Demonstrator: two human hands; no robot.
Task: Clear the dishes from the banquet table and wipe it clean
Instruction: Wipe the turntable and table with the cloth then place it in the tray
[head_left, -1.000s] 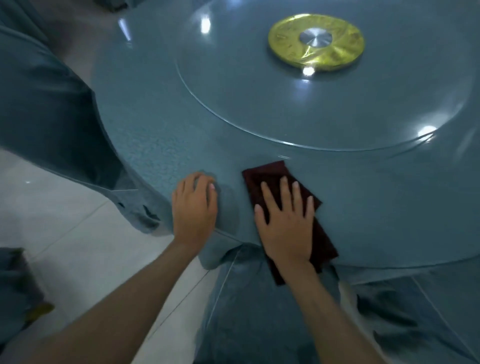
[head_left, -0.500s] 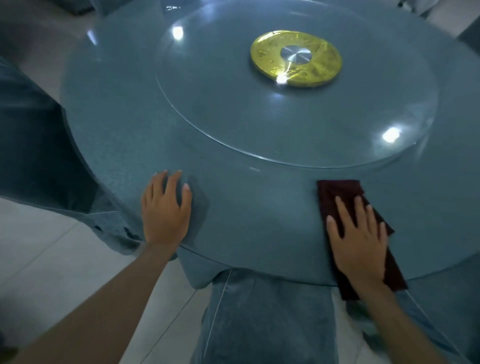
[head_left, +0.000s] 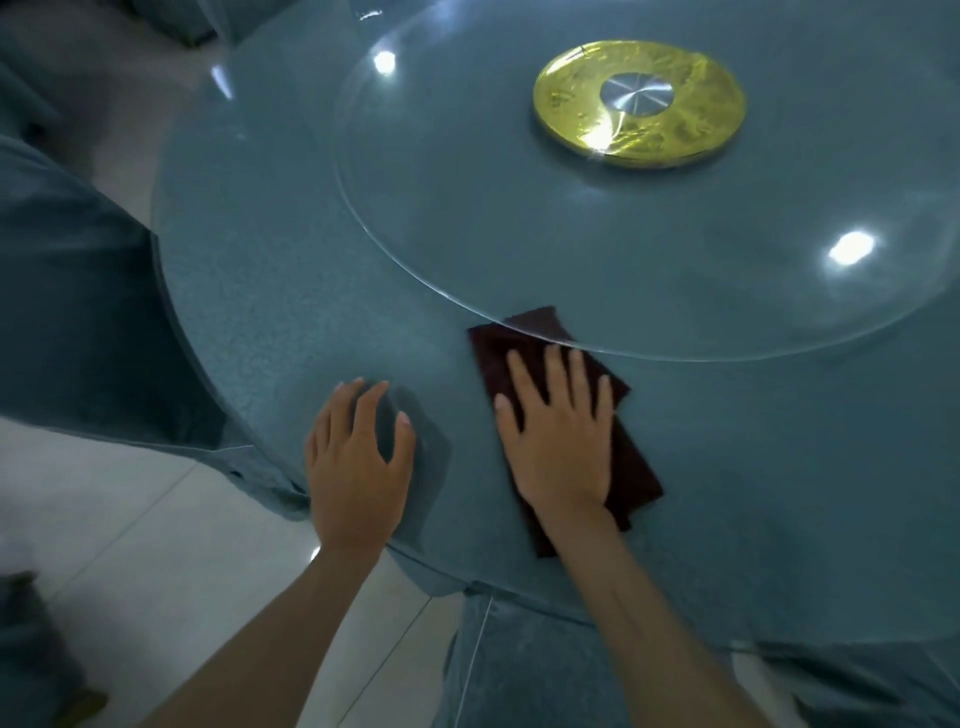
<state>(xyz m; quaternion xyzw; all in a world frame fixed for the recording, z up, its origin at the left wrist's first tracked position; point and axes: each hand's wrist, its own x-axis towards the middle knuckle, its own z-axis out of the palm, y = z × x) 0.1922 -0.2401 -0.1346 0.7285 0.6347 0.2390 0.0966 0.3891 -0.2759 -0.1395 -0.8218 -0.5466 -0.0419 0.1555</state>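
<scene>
Maroon cloth (head_left: 563, 415), flat under your open right hand (head_left: 558, 441), has swept back toward six o'clock beside your splayed left hand (head_left: 358, 467), so wiping of the bench (head_left: 270, 291) continues.

Glossy glass turntable (head_left: 519, 223), shiny gold metal hub (head_left: 675, 130), matt dark-red cloth (head_left: 631, 457), speckled teal table (head_left: 270, 291).

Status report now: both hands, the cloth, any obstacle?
Left hand flat on table. Right hand flat on dark red cloth. Cloth tip under glass turntable rim.
</scene>
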